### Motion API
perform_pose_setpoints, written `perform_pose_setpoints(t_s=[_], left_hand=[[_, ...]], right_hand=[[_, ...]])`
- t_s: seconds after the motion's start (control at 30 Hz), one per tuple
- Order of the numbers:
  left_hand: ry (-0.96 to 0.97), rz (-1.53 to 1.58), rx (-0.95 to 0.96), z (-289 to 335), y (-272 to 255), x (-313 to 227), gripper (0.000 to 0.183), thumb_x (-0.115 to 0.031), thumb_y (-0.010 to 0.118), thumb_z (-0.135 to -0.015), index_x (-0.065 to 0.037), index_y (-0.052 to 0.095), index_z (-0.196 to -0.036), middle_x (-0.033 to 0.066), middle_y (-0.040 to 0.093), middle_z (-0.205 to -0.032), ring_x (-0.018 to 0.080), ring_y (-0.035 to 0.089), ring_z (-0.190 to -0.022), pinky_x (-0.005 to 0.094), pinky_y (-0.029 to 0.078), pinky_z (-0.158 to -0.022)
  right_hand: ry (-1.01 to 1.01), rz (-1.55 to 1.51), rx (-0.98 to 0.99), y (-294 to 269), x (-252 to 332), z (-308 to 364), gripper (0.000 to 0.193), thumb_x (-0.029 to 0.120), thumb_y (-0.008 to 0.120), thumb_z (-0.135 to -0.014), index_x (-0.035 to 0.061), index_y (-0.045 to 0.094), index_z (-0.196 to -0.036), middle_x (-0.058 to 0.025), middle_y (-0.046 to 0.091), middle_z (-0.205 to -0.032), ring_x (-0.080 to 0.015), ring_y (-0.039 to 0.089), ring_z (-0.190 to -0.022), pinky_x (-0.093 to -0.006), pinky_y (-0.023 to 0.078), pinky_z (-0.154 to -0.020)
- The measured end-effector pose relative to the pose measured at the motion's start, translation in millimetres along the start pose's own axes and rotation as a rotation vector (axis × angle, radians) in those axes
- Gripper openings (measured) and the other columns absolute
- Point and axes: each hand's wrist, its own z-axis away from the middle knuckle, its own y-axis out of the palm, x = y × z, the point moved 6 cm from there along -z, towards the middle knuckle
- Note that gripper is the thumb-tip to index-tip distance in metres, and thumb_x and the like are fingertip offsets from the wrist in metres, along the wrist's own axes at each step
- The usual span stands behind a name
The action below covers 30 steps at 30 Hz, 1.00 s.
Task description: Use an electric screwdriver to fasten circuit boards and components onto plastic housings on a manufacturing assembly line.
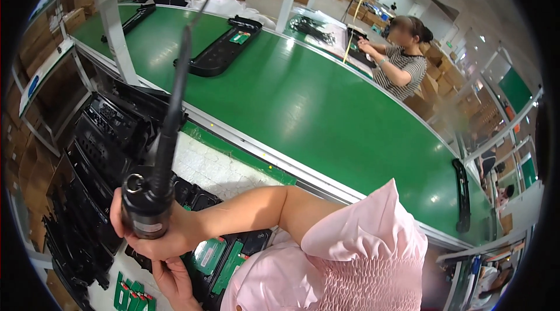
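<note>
My right hand point(156, 240) is shut on a black electric screwdriver point(147, 209), held upright, with its thick black cable point(175, 95) rising toward the top of the view. My right arm reaches in from the pink sleeve at the lower right. Just below it, my left hand point(174, 280) rests with spread fingers on a black plastic housing point(256, 240) that holds green circuit boards point(217, 258). The screwdriver's tip is hidden behind my hand.
Stacks of black housings point(99, 148) fill the left. Small green parts point(131, 296) lie at the bottom left, and a white pad point(213, 165) beyond the housing. The green conveyor belt point(326, 113) carries black housings point(219, 51). A person in stripes point(402, 66) works across it.
</note>
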Motion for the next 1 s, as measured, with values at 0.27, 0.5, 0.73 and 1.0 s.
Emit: perform_pose_setpoints(t_s=[0.27,0.5,0.73,1.0], left_hand=[[0.037,-0.451,-0.214,-6,0,11,0.035,-0.014,0.04,-0.09,0.011,0.041,-0.115,0.0243,0.044,-0.119,0.0287,0.043,-0.113,0.0364,0.033,-0.099],[0.032,-0.556,-0.181,0,9,-2,0.026,-0.012,0.047,-0.088,0.004,0.048,-0.108,0.0143,0.057,-0.1,0.0186,0.057,-0.092,0.0263,0.048,-0.08],[0.013,-0.589,-0.244,1,4,3,0.023,-0.011,0.05,-0.086,0.001,0.051,-0.106,0.0114,0.058,-0.096,0.0158,0.058,-0.087,0.0225,0.049,-0.076],[0.035,-0.459,-0.286,0,2,1,0.021,-0.006,0.054,-0.083,0.001,0.054,-0.103,0.0094,0.06,-0.094,0.012,0.059,-0.083,0.0197,0.05,-0.074]], right_hand=[[0.063,0.23,-0.078,-48,-20,-28,0.017,0.011,0.053,-0.073,-0.0016,0.049,-0.084,-0.0066,0.052,-0.066,-0.0134,0.05,-0.053,-0.0253,0.043,-0.053],[0.149,0.247,-0.111,-68,-55,-47,0.019,0.002,0.045,-0.067,-0.0021,0.045,-0.085,-0.0062,0.04,-0.055,-0.0154,0.038,-0.047,-0.0324,0.038,-0.053],[0.157,0.293,-0.092,-76,-74,-43,0.019,0.002,0.046,-0.067,-0.0038,0.044,-0.085,-0.0057,0.042,-0.055,-0.015,0.04,-0.047,-0.0315,0.039,-0.052],[0.177,0.315,-0.096,-79,-79,-46,0.018,0.001,0.046,-0.066,-0.0041,0.043,-0.083,-0.0061,0.044,-0.055,-0.0151,0.042,-0.047,-0.0311,0.039,-0.052]])
